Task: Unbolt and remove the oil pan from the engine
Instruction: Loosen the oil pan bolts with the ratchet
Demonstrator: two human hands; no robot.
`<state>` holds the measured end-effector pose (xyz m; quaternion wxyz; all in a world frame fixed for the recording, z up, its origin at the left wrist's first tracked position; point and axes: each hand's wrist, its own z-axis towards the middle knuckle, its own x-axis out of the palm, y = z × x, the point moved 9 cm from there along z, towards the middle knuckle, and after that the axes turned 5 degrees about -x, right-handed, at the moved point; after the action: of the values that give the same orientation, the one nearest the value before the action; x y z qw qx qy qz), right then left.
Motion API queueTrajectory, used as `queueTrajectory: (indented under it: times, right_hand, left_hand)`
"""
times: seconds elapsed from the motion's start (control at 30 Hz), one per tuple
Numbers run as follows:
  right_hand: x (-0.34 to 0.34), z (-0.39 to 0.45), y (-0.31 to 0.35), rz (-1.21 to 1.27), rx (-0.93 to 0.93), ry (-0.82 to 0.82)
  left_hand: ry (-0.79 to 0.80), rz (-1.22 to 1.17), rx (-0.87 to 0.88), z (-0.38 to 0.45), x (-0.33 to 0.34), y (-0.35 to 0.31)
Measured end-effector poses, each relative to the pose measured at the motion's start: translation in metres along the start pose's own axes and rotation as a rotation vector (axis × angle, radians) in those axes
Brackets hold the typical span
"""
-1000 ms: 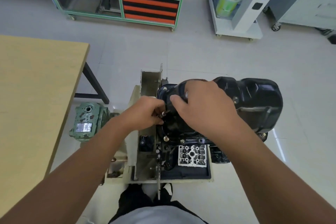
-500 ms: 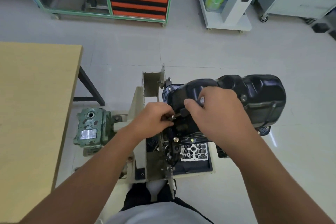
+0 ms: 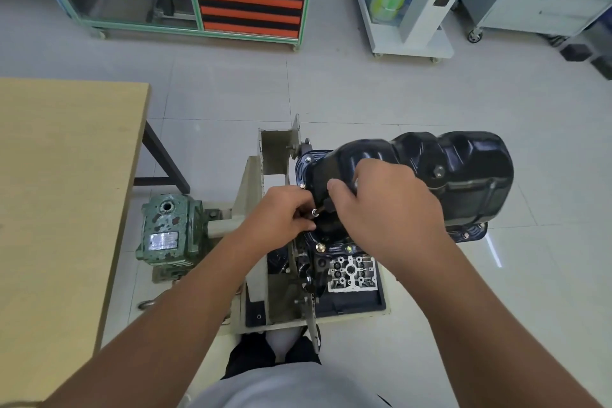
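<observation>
- Black oil pan (image 3: 457,172) seated on top of engine (image 3: 334,262), engine mounted on cream stand (image 3: 255,209) on tiled floor.
- Left hand (image 3: 284,219) at pan's near-left flange, fingers curled, pinching a small silver bolt (image 3: 314,213).
- Right hand (image 3: 381,209) draped over pan, grip clamped on a dark tool (image 3: 328,205) whose tip meets the bolt.
- More bolts visible along flange.
- Green gearbox (image 3: 169,232) left of stand; wooden tabletop (image 3: 63,175) far left.

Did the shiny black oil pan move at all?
No. The oil pan sits in the same place against the green gearbox; only the camera shifted.
</observation>
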<state>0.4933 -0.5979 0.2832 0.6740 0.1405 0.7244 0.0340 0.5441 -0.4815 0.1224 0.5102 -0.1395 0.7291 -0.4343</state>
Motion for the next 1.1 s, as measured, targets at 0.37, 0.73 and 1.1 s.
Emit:
queueTrajectory:
  times: [0.37, 0.73, 1.1]
  right_hand:
    - [0.0, 0.012, 0.042, -0.208, -0.37, -0.036]
    - [-0.005, 0.011, 0.046, -0.229, -0.594, -0.017]
    - [-0.046, 0.004, -0.02, 0.21, -0.474, -0.068]
  left_hand:
    - [-0.127, -0.054, 0.039, -0.017, -0.002, 0.0]
    - [-0.129, -0.338, 0.202, -0.035, -0.033, -0.06]
    - [-0.184, -0.489, 0.037, -0.028, -0.03, -0.047]
